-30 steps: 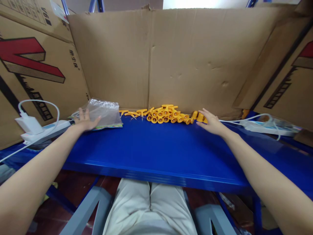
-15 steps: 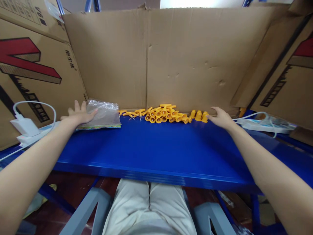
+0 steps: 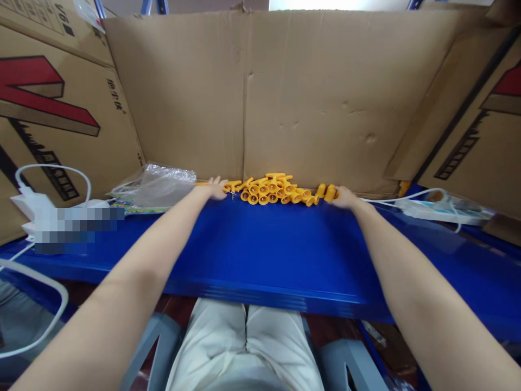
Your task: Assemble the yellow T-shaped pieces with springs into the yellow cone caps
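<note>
My left hand [image 3: 215,188] reaches over the left end of a row of yellow corkscrews [image 3: 233,186], its fingers apart and stretched out. It covers some of them; whether it touches them I cannot tell. A metal spiral shows on the corkscrew just right of it. My right hand [image 3: 345,197] is at the right end of the row, against yellow bell-shaped pieces [image 3: 330,193]. Its fingers are blurred and partly hidden, so their grip is unclear. Between the hands lies a stacked pile of yellow bell-ended pieces [image 3: 272,190], open ends facing me.
Clear plastic bags [image 3: 163,187] lie at the left on the blue table [image 3: 264,244]. A white charger with a cable [image 3: 35,203] stands at the far left, a white power strip [image 3: 443,210] at the right. Cardboard [image 3: 305,98] walls the back and sides.
My left hand has moved right, from the plastic bags to the corkscrews. My right hand has moved left onto the end of the bell-shaped pieces, hiding the last one.
</note>
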Available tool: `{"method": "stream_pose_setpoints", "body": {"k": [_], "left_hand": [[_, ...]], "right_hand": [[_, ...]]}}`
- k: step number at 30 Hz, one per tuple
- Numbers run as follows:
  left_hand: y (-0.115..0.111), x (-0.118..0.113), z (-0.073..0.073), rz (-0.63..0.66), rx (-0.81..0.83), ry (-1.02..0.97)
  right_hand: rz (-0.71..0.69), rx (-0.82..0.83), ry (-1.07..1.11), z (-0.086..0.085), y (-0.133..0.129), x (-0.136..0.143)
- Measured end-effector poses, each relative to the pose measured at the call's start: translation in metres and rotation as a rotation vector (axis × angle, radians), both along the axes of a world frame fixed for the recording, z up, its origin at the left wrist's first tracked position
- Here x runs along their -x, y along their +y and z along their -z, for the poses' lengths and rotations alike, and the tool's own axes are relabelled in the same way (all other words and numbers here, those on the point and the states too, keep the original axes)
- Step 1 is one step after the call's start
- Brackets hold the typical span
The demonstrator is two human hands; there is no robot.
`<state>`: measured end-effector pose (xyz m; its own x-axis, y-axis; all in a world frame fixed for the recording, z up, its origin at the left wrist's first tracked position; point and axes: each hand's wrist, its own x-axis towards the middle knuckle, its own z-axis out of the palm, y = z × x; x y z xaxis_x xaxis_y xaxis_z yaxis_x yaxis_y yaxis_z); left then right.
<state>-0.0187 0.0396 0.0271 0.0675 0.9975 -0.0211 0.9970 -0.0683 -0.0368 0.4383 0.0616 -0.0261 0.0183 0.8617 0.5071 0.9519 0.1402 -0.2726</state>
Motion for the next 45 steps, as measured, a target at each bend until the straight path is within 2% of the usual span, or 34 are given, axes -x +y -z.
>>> {"method": "stream_pose_setpoints", "body": {"k": [2,4,11,18,27,33,38,41,45], "left_hand": [[0.01,-0.009,0.008,0.023,0.026,-0.012],[0.014,-0.017,0.012,0.02,0.023,0.009],[0.011,-0.029,0.008,0.02,-0.095,0.104],[0.009,-0.018,-0.005,0.0,-0.26,0.102],[-0.002,-0.006,-0.028,-0.052,-0.432,0.011],[-0.02,-0.015,-0.039,-0.047,-0.523,-0.178],[-0.038,-0.032,-0.044,-0.006,-0.598,-0.507],[-0.05,-0.044,-0.04,0.049,-0.56,-0.743],[-0.06,-0.057,-0.026,0.137,-0.498,-0.998]], "right_hand": [[0.156,0.162,0.022,0.002,-0.004,0.01],[0.256,0.251,0.043,-0.002,-0.012,0.019],[0.427,0.225,-0.041,-0.02,-0.043,0.037],[0.491,0.146,-0.147,-0.023,-0.05,0.04],[0.5,0.214,-0.124,-0.028,-0.045,0.043],[0.438,0.225,-0.085,-0.026,-0.042,0.03],[0.32,0.331,-0.007,-0.024,-0.044,0.028],[0.283,0.395,0.061,-0.02,-0.05,0.032],[0.258,0.357,0.154,-0.012,-0.055,0.037]]}}
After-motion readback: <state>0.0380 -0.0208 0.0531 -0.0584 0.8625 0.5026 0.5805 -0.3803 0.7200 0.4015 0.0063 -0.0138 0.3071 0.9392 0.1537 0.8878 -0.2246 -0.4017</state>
